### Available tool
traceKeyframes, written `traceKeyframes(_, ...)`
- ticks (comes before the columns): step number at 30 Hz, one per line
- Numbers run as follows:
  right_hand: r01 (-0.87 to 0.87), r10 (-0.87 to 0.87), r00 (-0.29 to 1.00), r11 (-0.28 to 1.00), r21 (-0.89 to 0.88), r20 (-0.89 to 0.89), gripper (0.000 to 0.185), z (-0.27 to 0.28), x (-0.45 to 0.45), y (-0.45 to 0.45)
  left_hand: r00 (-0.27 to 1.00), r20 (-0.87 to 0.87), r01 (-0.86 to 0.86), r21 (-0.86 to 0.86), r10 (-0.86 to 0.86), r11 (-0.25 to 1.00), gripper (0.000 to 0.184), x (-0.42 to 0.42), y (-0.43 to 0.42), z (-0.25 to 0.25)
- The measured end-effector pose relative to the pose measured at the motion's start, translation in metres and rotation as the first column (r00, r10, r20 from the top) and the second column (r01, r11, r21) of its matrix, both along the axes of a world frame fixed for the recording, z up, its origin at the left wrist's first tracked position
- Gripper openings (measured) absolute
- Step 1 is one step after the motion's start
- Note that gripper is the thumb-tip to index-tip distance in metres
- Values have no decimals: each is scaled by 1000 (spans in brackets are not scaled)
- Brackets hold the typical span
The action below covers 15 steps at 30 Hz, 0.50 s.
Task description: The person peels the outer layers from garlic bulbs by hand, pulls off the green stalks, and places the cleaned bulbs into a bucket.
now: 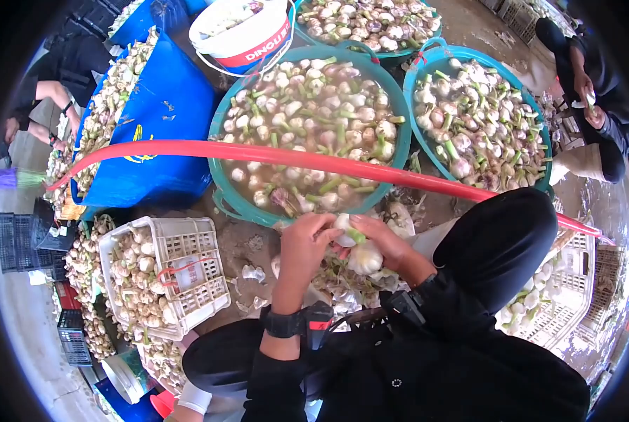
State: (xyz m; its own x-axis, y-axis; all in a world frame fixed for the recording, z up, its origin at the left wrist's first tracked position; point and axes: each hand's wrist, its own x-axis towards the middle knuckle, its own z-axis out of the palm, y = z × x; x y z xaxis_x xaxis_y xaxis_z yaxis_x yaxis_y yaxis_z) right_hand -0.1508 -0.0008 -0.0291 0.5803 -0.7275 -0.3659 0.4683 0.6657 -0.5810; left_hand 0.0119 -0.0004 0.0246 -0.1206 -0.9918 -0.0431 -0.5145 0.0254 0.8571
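Between my two hands, just over the near rim of the middle green tub [251, 213], is garlic with a short green stem. My left hand [302, 246] has its fingers closed at the left side of a white garlic bulb [342, 224]. My right hand [387, 243] grips from the right, its thumb by the green stem [356, 235]. A second, pale round garlic bulb [365, 259] shows just beneath the fingers, against the right hand. Which fingers bear that lower bulb is partly hidden. Papery peelings [349, 299] lie below my hands.
A red hose [293, 156] crosses the middle tub. Another garlic-filled tub [536, 105] stands to the right. At left are a blue container [174, 105] and a white crate [195, 246] of garlic. A white bucket [219, 42] stands behind. Other people's hands [590, 98] work at both sides.
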Motion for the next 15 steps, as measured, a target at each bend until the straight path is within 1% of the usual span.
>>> traceKeyframes(1, -13, 13, 1000, 1000, -26, -8, 37, -1, 0, -1, 996, 70, 55, -38, -52, 998, 19, -1, -3, 1)
traceKeyframes(2, -10, 10, 1000, 1000, -27, -8, 37, 0, -1, -2, 996, 70, 58, -38, -55, 998, 19, 0, -5, 0)
traceKeyframes(4, -31, 31, 999, 999, -19, 14, 37, 2, -4, 0, 997, -16, 75, 43, -74, 996, 14, 3, -5, -6)
traceKeyframes(5, -28, 28, 1000, 999, -15, 13, 37, 1, -5, 0, 997, -18, 78, 47, -78, 996, 14, 2, -6, -6)
traceKeyframes(7, -22, 20, 997, 999, 37, 70, 36, -1, -4, -2, 995, -10, 100, -17, -100, 995, 9, 1, -6, -3)
traceKeyframes(8, -23, 21, 997, 999, 37, 70, 36, -3, -4, -2, 995, -9, 99, -17, -99, 995, 9, -2, -7, 2)
traceKeyframes(9, -42, 36, 994, 997, 61, 101, 35, -5, -4, -2, 979, 166, 139, -146, -114, 980, 6, -6, -6, 7)
traceKeyframes(10, -62, 51, 990, 994, 86, 131, 35, -6, -5, -1, 936, 336, 197, -262, -102, 945, 4, -8, -6, 10)
traceKeyframes(11, -65, 53, 990, 994, 87, 130, 35, -6, -5, -1, 937, 336, 194, -260, -100, 946, 4, -6, -5, 8)
traceKeyframes(13, -133, 98, 981, 969, 208, 168, 36, -4, -7, -2, 953, 281, 180, -234, -111, 955, 4, -2, -7, 6)
traceKeyframes(14, -135, 100, 980, 969, 208, 170, 36, -1, -8, -1, 953, 283, 179, -234, -109, 956, 4, -2, -8, 6)
traceKeyframes(15, -250, 235, 965, 959, 135, 112, 34, 2, -9, -1, 964, 251, 147, -236, -86, 960, 4, -2, -10, 7)
